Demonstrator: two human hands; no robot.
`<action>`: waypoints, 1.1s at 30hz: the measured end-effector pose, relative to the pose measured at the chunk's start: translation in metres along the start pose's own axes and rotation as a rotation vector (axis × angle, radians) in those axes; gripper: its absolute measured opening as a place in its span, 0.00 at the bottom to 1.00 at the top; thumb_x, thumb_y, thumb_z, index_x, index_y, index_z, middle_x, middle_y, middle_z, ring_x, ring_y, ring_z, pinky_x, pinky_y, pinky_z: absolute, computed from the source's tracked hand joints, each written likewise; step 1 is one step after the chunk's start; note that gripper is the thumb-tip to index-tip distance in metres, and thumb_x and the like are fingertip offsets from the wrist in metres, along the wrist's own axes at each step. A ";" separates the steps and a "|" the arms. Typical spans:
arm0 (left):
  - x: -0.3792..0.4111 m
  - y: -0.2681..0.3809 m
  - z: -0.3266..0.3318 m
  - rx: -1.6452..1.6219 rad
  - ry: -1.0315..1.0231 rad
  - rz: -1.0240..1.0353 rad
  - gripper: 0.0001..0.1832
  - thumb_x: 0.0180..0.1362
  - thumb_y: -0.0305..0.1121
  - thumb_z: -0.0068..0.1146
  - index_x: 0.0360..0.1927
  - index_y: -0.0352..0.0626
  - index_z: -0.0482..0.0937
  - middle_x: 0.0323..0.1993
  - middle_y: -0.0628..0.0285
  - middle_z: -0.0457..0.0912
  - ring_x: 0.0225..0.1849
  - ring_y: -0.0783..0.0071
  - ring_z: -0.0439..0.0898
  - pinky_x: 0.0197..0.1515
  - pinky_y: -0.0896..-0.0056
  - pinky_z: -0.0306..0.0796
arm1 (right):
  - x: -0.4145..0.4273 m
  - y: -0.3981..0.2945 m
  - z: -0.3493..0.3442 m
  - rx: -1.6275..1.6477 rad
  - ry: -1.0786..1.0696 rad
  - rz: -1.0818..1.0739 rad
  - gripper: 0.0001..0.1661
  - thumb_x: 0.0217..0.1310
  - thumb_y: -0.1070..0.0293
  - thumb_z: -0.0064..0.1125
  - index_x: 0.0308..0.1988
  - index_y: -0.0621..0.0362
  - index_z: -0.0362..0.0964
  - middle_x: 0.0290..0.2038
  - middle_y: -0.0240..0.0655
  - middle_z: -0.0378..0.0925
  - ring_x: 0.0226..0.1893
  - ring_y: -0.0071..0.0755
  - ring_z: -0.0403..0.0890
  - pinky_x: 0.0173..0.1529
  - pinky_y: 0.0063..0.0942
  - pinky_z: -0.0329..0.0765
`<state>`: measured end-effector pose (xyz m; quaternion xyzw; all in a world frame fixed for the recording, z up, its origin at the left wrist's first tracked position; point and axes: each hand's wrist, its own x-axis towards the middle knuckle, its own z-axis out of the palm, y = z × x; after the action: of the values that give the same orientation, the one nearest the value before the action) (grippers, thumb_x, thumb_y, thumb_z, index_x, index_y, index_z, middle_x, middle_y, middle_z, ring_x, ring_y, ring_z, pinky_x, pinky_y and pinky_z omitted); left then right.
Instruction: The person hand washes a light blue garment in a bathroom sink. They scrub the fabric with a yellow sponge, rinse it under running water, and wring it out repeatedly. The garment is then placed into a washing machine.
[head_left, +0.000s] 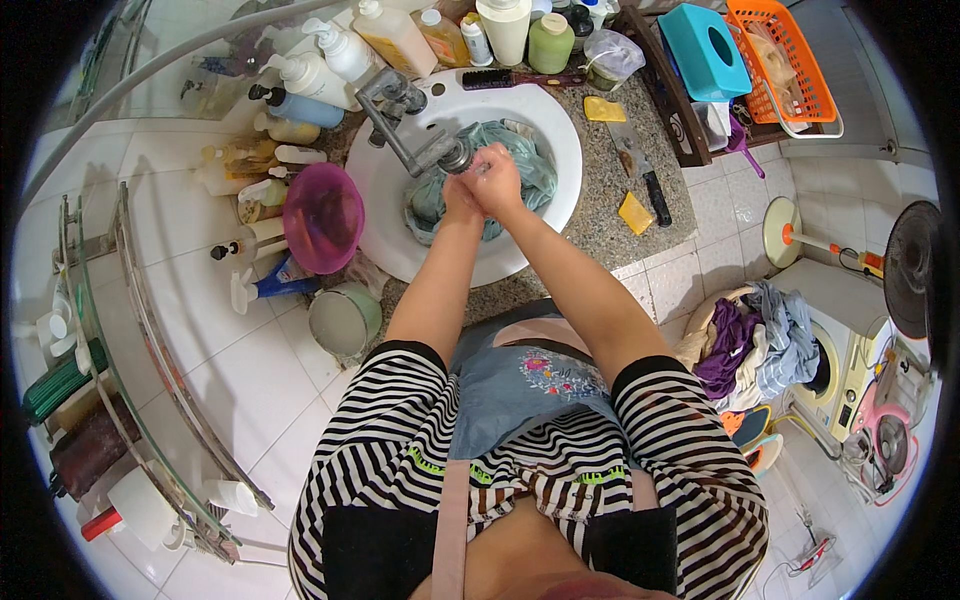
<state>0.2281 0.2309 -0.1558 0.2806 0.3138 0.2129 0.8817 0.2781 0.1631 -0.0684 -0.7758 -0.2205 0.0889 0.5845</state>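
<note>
My left hand (463, 196) and my right hand (495, 177) are pressed together beneath the spout of a metal faucet (424, 154). The right one is curled over the left, and both look wet. The faucet head hides part of the fingers, so whether anything lies between them cannot be told. Around and below the hands, a crumpled grey-green sheet (536, 176), of cloth or thin plastic, fills much of the white oval washbasin (562, 217).
Pump bottles (341, 52) crowd the back counter, near a hairbrush (517, 78). To the right lie a black-handled knife (656, 196) and yellow pieces (636, 213). A purple basin (324, 217) and a green bucket (345, 319) flank the left side. Laundry (750, 337) is heaped by a washing machine (840, 360).
</note>
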 end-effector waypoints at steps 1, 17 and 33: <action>0.003 -0.003 -0.005 0.181 -0.015 0.102 0.14 0.63 0.39 0.40 0.39 0.41 0.74 0.39 0.58 0.77 0.42 0.60 0.78 0.45 0.61 0.73 | 0.000 -0.002 0.001 -0.011 -0.017 0.025 0.10 0.37 0.69 0.66 0.18 0.58 0.70 0.28 0.41 0.72 0.31 0.49 0.75 0.37 0.38 0.73; -0.039 0.019 0.044 -0.163 0.233 -0.109 0.12 0.61 0.40 0.43 0.39 0.44 0.74 0.40 0.62 0.79 0.42 0.66 0.78 0.48 0.62 0.72 | 0.005 0.040 0.009 0.279 -0.190 0.256 0.25 0.49 0.66 0.62 0.50 0.58 0.73 0.50 0.48 0.73 0.53 0.51 0.71 0.60 0.35 0.67; -0.037 0.015 0.060 0.329 0.499 -0.117 0.09 0.56 0.32 0.48 0.35 0.36 0.75 0.35 0.56 0.77 0.37 0.61 0.79 0.39 0.63 0.74 | -0.009 -0.011 -0.016 0.407 -0.010 0.542 0.13 0.40 0.69 0.64 0.22 0.59 0.64 0.18 0.29 0.68 0.22 0.23 0.67 0.27 0.26 0.68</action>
<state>0.2394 0.2003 -0.0914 0.3401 0.5668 0.1706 0.7308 0.2733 0.1475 -0.0546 -0.6730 0.0130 0.2872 0.6815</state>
